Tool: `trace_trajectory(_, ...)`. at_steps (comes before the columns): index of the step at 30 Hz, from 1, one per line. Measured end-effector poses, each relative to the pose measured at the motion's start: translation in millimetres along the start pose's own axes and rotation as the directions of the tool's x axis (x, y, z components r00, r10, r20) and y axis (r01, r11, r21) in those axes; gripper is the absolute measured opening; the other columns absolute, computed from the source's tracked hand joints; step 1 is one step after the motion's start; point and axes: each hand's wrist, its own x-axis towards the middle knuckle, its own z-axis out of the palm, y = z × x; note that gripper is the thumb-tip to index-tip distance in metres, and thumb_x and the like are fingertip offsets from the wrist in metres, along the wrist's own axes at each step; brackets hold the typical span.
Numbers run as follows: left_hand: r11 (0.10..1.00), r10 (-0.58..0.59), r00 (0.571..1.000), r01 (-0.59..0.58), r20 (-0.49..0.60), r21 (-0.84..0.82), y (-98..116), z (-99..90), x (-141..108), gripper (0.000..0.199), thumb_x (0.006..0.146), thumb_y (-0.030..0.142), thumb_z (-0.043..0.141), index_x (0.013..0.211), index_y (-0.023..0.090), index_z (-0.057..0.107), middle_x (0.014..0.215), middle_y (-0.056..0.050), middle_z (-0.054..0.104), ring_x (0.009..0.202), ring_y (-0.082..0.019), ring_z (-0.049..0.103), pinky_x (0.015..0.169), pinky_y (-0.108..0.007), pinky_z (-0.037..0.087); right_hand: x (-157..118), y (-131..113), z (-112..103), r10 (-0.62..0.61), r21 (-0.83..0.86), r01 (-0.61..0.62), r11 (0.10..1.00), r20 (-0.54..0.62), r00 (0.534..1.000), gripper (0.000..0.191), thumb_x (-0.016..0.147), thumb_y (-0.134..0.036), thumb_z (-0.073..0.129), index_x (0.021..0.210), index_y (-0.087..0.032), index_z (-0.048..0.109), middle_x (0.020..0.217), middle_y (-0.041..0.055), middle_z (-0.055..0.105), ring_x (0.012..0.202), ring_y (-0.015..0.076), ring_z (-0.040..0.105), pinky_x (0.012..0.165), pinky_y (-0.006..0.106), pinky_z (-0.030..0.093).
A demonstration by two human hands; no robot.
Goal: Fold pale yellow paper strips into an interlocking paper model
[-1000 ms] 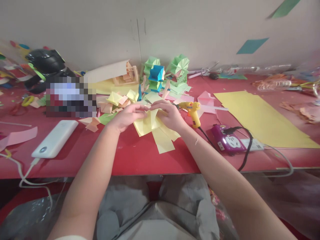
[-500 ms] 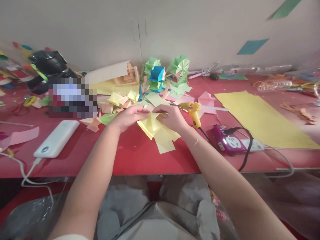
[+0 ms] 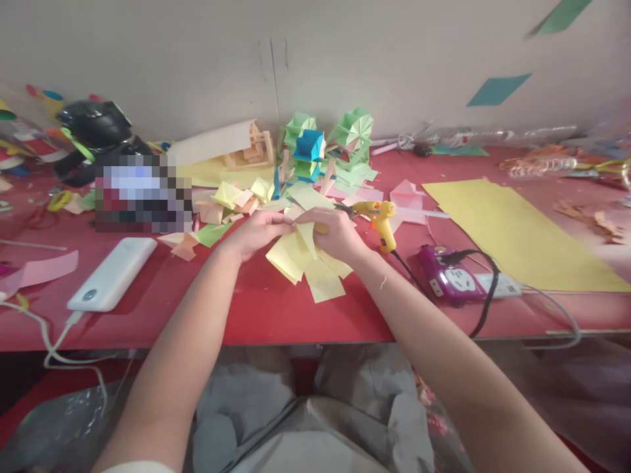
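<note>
Between my hands is a piece of yellow paper [image 3: 305,238] with a folded flap standing up. My left hand [image 3: 259,231] pinches its far left edge, thumb and fingers together. My right hand [image 3: 335,231] grips the same paper from the right, its fingers curled and partly hidden. Under it, more yellow paper sheets [image 3: 326,282] lie loosely on the red table [image 3: 266,315]. A yellow glue gun [image 3: 382,223] rests just right of my right hand. Folded yellow and peach paper pieces [image 3: 229,196] are heaped beyond my left hand.
Green and blue folded paper models [image 3: 309,146] stand at the back against the wall. On the right are a purple power socket [image 3: 451,276] with cables and a large yellow sheet [image 3: 522,243]. A white power bank [image 3: 112,274] and a black bag-like object [image 3: 96,128] lie left.
The yellow paper between my hands has turned a little, and its raised flap has swung to the right. Both hands have stayed nearly in place.
</note>
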Motion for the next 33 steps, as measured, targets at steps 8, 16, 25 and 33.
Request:
trace_trajectory(8, 0.983, 0.007, 0.998, 0.004, 0.06, -0.184, 2.6, 2.7, -1.5, 0.038, 0.07, 0.047, 0.088, 0.095, 0.02, 0.078, 0.088, -0.007, 0.077, 0.082, -0.022, 0.073, 0.075, -0.034, 0.058, 0.9, -3.7, 0.2, -0.043, 0.032, 0.044, 0.998, -0.05, 0.998, 0.045, 0.072, -0.005, 0.049, 0.101, -0.024, 0.078, 0.114, 0.0073, 0.071, 0.108, 0.0215, 0.068, 0.099, 0.04, 0.054)
trace_trajectory(16, 0.978, 0.038, 0.997, -0.05, -0.065, -0.2, 3.9, 2.8, 0.1, 0.043, 0.062, 0.046, 0.092, 0.09, 0.018, 0.075, 0.083, -0.006, 0.076, 0.076, -0.022, 0.071, 0.075, -0.035, 0.057, 0.9, 0.4, 1.3, -0.035, -0.009, 0.034, 0.999, -0.051, 0.998, 0.05, 0.083, -0.009, 0.044, 0.123, -0.025, 0.071, 0.132, 0.0099, 0.064, 0.128, 0.0239, 0.059, 0.111, 0.048, 0.046)
trace_trajectory(25, 0.952, 0.224, 0.905, -0.283, -0.361, -0.119, -4.3, 9.5, 10.4, 0.035, 0.074, 0.051, 0.08, 0.087, 0.022, 0.066, 0.079, -0.002, 0.072, 0.08, -0.022, 0.07, 0.075, -0.034, 0.056, 3.5, 1.1, 7.5, 0.416, 0.349, -0.33, 0.877, -0.209, 0.885, 0.08, 0.081, -0.057, 0.077, 0.147, -0.027, 0.044, 0.141, 0.0157, 0.057, 0.121, 0.0281, 0.063, 0.091, 0.04, 0.06)
trace_trajectory(33, 0.939, 0.268, 0.888, -0.327, -0.374, -0.104, -9.9, 12.2, 14.0, 0.029, 0.077, 0.047, 0.078, 0.081, 0.02, 0.068, 0.08, -0.003, 0.07, 0.082, -0.02, 0.067, 0.078, -0.033, 0.055, 5.5, 2.6, 11.3, 0.499, 0.477, -0.406, 0.78, -0.082, 0.863, 0.07, 0.072, -0.041, 0.083, 0.131, -0.019, 0.053, 0.08, -0.001, 0.064, 0.079, 0.0181, 0.068, 0.076, 0.035, 0.06)
